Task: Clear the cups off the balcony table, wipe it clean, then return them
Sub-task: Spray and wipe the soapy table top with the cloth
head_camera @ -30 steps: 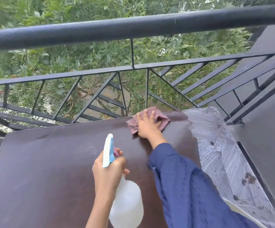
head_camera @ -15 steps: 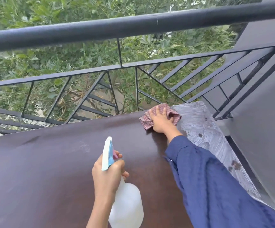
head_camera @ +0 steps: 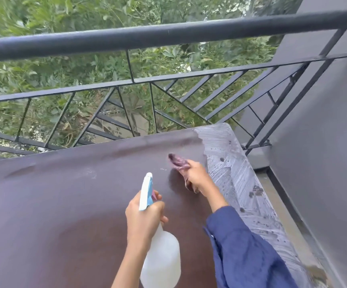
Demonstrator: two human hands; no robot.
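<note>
The dark brown balcony table (head_camera: 54, 215) fills the lower part of the view. My right hand (head_camera: 196, 176) grips a bunched pink checked cloth (head_camera: 177, 162) on the tabletop, just left of a grey smeared strip (head_camera: 228, 169) along the table's right side. My left hand (head_camera: 142, 219) holds a white spray bottle (head_camera: 161, 260) by its neck, with the blue and white nozzle (head_camera: 146, 191) pointing up. No cups are in view.
A black metal railing (head_camera: 168, 36) runs along the table's far edge, with green foliage beyond it. A grey wall (head_camera: 324, 163) stands close on the right. Dark spots dot the smeared strip.
My right hand has pulled the cloth back from the far right corner toward me and bunched it up. The spray bottle hand has hardly moved.
</note>
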